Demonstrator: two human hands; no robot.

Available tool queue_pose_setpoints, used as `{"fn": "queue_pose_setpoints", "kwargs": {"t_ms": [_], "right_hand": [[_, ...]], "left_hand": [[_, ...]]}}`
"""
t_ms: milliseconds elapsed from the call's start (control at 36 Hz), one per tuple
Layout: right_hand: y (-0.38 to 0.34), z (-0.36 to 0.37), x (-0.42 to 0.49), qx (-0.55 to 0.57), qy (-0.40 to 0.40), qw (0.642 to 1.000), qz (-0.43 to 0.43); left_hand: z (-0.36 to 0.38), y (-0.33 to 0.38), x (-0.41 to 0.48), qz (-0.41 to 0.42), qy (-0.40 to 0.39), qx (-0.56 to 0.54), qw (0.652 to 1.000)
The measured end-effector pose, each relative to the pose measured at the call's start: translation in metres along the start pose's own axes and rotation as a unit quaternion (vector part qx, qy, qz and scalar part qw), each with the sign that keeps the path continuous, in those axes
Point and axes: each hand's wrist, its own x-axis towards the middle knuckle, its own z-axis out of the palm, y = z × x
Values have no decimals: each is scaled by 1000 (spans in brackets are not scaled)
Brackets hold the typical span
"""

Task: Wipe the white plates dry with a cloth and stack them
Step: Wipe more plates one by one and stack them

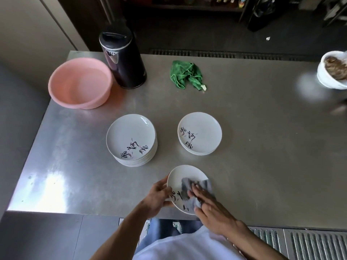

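Note:
A white plate (185,174) with black brush writing is held over the near edge of the steel table (262,156). My left hand (157,196) grips its left rim, thumb on the inside. My right hand (208,205) presses a grey cloth (202,186) onto the plate's face, fingers straight across the cloth. A tall stack of several white plates (131,139) stands to the left beyond it. A lower stack of white plates (200,133) stands to the right.
At the back left sit a pink basin (79,83) and a black thermos jug (123,57). A crumpled green cloth (185,74) lies at the back middle. A white bowl with brown contents (332,70) is at the far right edge.

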Motion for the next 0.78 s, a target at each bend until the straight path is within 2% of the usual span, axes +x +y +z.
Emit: {"fn": "queue_pose_setpoints", "kwargs": {"t_ms": [83,139,194,250,306,417,444,556,583,639,694,722,778], "right_hand": [[-5,-7,23,-11,-2,996,87],[-16,-11,40,45,13,991,126],[-25,-10,52,92,54,988,113],[-35,-11,53,111,56,991,54],[-29,-7,50,80,40,996,24],[-16,-5,49,-44,1,994,103],[-19,-5,50,-49,-5,995,83],[-26,10,39,-131,27,984,-120],[-26,7,39,-126,42,985,-110],[-23,-2,44,-76,65,995,5],[-23,-5,49,-65,68,990,108],[-26,-8,48,-64,54,987,138],[-28,-14,47,-70,53,988,127]], "left_hand": [[6,5,-2,12,-6,16,1000],[12,10,-3,24,-18,28,999],[15,15,-4,41,-29,38,998],[15,17,-5,48,-31,34,998],[13,16,-7,48,-29,31,998],[10,13,-10,39,-27,19,999],[11,12,-10,38,-27,15,999],[12,7,-9,33,-36,11,999],[12,5,-8,34,-31,5,999],[13,0,-7,39,-7,-30,999],[15,-7,-4,35,36,-103,993],[17,-10,-3,32,61,-134,989],[20,-13,0,30,108,-151,982]]}}
